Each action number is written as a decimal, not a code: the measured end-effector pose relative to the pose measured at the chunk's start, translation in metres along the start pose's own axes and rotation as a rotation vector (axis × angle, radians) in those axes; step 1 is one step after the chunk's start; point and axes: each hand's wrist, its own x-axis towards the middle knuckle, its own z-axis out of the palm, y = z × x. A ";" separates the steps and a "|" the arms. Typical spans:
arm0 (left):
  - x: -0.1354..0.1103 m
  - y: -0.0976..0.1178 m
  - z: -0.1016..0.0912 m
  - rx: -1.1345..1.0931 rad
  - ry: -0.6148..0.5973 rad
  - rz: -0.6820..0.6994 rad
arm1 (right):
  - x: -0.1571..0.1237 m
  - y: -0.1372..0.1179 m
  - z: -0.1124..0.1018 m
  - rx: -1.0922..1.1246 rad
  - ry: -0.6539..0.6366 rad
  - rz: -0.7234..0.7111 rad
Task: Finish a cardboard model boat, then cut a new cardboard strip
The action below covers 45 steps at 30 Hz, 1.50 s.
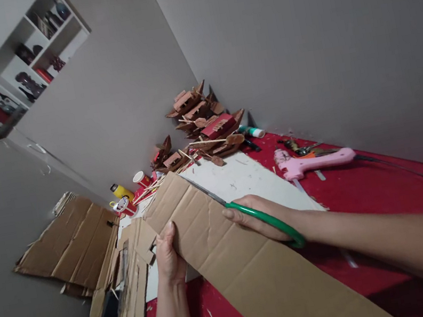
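Observation:
A long strip of brown cardboard (225, 242) runs from the middle of the view down to the lower right, held above the table. My left hand (169, 252) grips its left edge, thumb on top and the other fingers hidden beneath. At the opposite edge my right hand (257, 215) is closed round the green handles of a pair of scissors (268, 219). Their dark blades lie along the far right edge of the cardboard, partly hidden by it, so how far they are apart cannot be made out.
Beyond the cardboard lies a white board (239, 175) on the red table (364, 198). A pink glue gun (313, 162) with a black cord rests at right. Several model boats (214, 128) stand at the back, paper cups (126, 206) and cardboard scraps (134, 279) at left.

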 end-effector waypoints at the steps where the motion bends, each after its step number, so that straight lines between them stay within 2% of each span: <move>1: 0.000 0.000 0.000 -0.007 -0.001 -0.006 | 0.000 0.000 0.001 0.008 0.004 0.010; 7: 0.003 -0.002 0.000 -0.030 -0.047 0.002 | 0.001 -0.005 -0.001 -0.031 -0.001 -0.018; 17: 0.001 -0.007 0.008 0.008 -0.090 -0.103 | 0.005 -0.004 -0.008 -0.050 0.045 -0.030; 21: 0.001 -0.006 0.007 0.002 -0.066 -0.100 | 0.006 0.000 -0.007 -0.048 0.049 -0.050; 26: 0.001 -0.007 0.006 0.005 -0.054 -0.101 | 0.007 0.003 -0.008 -0.101 -0.014 -0.078; 34: 0.002 -0.009 0.009 0.015 -0.081 -0.111 | 0.007 0.000 -0.008 -0.117 0.002 -0.021; 40: 0.001 -0.010 0.011 0.001 -0.035 -0.112 | 0.003 -0.002 -0.005 -0.031 0.067 0.017; 45: 0.002 -0.011 0.011 -0.006 -0.029 -0.121 | 0.004 0.002 -0.005 -0.026 0.085 -0.004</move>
